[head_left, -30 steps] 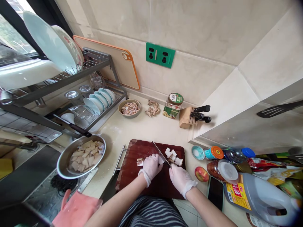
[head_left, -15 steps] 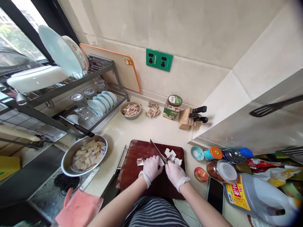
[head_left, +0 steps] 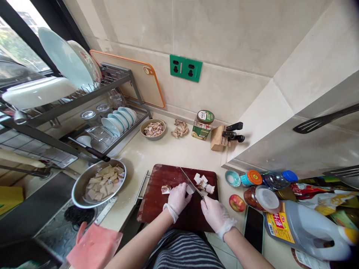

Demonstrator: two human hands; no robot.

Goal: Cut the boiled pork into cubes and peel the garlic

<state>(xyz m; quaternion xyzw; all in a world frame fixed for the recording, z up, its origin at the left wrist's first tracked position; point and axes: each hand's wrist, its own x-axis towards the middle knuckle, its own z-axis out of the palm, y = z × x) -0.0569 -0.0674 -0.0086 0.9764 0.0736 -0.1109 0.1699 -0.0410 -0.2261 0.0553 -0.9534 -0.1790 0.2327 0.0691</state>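
Both my hands wear thin white gloves over a dark red cutting board [head_left: 159,201]. My right hand [head_left: 215,213] is closed round the handle of a knife [head_left: 191,183], whose blade slants up and left across the board. My left hand [head_left: 178,198] is curled with its fingertips pressing a pale piece of food against the blade. Several cut white chunks [head_left: 203,182] lie just right of the blade. One small scrap [head_left: 165,189] lies left of my left hand.
A metal pan of pale slices [head_left: 98,183] sits on the stove at left, below a dish rack [head_left: 84,108]. A bowl [head_left: 153,129], ginger [head_left: 180,129], jar [head_left: 202,124] and knife block [head_left: 221,137] line the wall. An apple [head_left: 237,203], phone [head_left: 254,228] and bottles [head_left: 303,228] crowd the right.
My right hand went forward with the knife, then drew back toward me. The blade stays beside my left fingertips. My left hand has kept its place on the food.
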